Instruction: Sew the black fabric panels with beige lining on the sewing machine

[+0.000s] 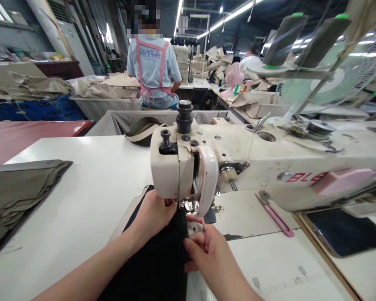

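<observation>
Black fabric (156, 259) runs under the head of a white sewing machine (164, 175) and down toward me. My left hand (155, 213) lies on the fabric just left of the presser foot (189, 207), its fingers curled in and pressed on the cloth. With thumb and fingers, my right hand (207, 246) pinches the fabric's right edge, while its index finger reaches up close to the foot. Pale cloth (128, 217) shows along the fabric's left side. The needle tip and the left fingertips are partly hidden.
Stacked olive fabric pieces (21, 196) lie at the left. Pink thread snips (277, 215) and a phone (347, 230) are at the right. Thread cones (285, 39) stand above the machine. A dark strap (144, 127) lies behind it. A co-worker (153, 62) sits ahead, back turned.
</observation>
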### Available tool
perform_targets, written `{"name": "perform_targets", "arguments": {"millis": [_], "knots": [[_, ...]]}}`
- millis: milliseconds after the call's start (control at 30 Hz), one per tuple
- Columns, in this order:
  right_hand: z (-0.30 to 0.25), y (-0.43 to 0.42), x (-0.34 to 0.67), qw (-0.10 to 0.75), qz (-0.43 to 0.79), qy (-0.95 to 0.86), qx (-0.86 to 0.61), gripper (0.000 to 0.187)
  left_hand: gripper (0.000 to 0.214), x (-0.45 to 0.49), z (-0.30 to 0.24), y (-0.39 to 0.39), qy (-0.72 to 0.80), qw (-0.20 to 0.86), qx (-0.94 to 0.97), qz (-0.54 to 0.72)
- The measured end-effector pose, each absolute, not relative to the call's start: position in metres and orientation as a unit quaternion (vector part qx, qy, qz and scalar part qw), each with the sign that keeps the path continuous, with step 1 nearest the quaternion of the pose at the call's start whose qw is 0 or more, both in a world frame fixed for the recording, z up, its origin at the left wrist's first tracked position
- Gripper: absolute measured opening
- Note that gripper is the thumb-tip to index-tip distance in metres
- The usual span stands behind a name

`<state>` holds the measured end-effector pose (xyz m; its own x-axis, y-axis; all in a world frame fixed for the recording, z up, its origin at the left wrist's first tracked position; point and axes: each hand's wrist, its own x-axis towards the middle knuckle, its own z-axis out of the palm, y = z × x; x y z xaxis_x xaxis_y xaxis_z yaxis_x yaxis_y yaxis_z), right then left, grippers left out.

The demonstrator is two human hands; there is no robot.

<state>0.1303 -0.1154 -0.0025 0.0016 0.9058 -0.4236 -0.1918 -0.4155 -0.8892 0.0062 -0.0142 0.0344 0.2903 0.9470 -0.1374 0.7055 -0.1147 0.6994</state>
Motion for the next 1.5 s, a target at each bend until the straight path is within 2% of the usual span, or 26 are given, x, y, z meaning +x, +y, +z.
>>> {"name": "perform_targets", "arguments": {"millis": [100,267,333,500,567,667,800,867,1000,1200,1367,1500], "knots": [[-0.005,-0.134,0.125,0.447,0.654,-0.298,-0.532,0.063,0.018,0.001,0.035,-0.010,0.572,0.341,0.719,0.198],[-0.003,-0.159,0.119,0.401,0.735,-0.306,-0.454,0.031,0.010,-0.011,0.045,-0.061,0.530,0.309,0.753,0.238],[0.000,-0.163,0.119,0.394,0.717,-0.348,-0.459,0.020,0.027,-0.015,0.043,-0.092,0.496,0.302,0.789,0.201],[0.008,-0.164,0.116,0.398,0.693,-0.360,-0.482,0.011,0.014,-0.021,0.036,-0.111,0.506,0.309,0.798,0.107],[0.009,-0.166,0.114,0.396,0.689,-0.365,-0.485,0.012,0.016,-0.026,0.041,-0.101,0.499,0.312,0.806,0.066],[0.008,-0.173,0.112,0.380,0.657,-0.385,-0.524,0.003,0.017,-0.033,0.054,-0.099,0.492,0.277,0.823,0.061],[0.008,-0.191,0.107,0.360,0.685,-0.364,-0.519,0.011,0.017,-0.037,0.054,-0.133,0.387,0.114,0.881,0.248],[0.008,-0.201,0.105,0.364,0.712,-0.321,-0.508,0.012,0.019,-0.039,0.043,-0.152,0.315,0.088,0.895,0.304],[0.011,-0.217,0.104,0.385,0.729,-0.265,-0.500,0.015,0.020,-0.048,0.019,-0.172,0.287,0.121,0.892,0.329],[0.006,-0.223,0.107,0.419,0.712,-0.287,-0.486,0.023,0.029,-0.059,0.011,-0.175,0.212,0.039,0.917,0.335],[0.009,-0.221,0.110,0.430,0.718,-0.284,-0.469,0.016,0.027,-0.058,0.017,-0.177,0.202,-0.018,0.929,0.310],[0.023,-0.219,0.111,0.443,0.755,-0.269,-0.402,0.016,0.029,-0.057,0.018,-0.176,0.205,-0.034,0.932,0.296]]}}
